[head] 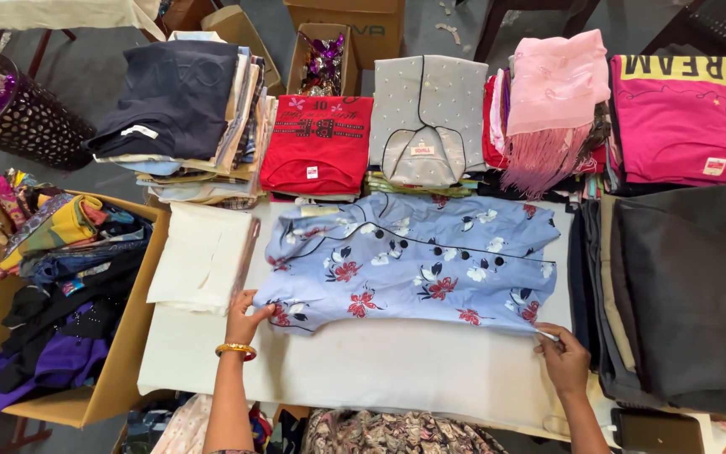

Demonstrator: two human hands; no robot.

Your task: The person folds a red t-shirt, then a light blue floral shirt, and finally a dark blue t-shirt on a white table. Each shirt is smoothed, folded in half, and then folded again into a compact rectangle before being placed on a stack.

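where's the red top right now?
In the head view the red top lies folded in the back row, left of centre, between the leaning stack of folded clothes and the grey garment, just behind the blue floral garment.

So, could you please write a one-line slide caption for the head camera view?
Two hands, left hand and right hand, hold the near edge of a blue floral garment flat on a white table among stacked folded clothes.
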